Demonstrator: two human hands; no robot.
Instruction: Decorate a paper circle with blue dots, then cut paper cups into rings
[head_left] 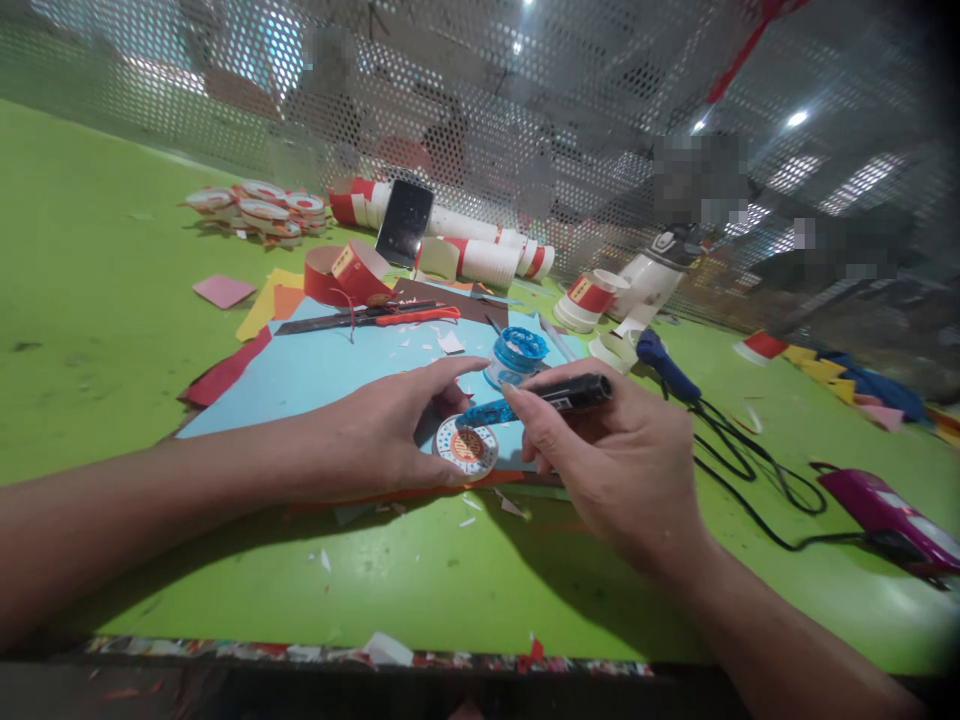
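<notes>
There are two hands, one marker, one blue-dotted disc, one paint jar and one phone.

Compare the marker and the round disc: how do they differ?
Shape: the marker is long and slim; the disc is flat and round.
Color: the marker is mostly black with a blue-smeared end; the disc is white with blue marks and an orange-red center.
Hold: the right hand has the marker slanted; the left hand steadies the disc.
Shared: both carry blue.
</notes>
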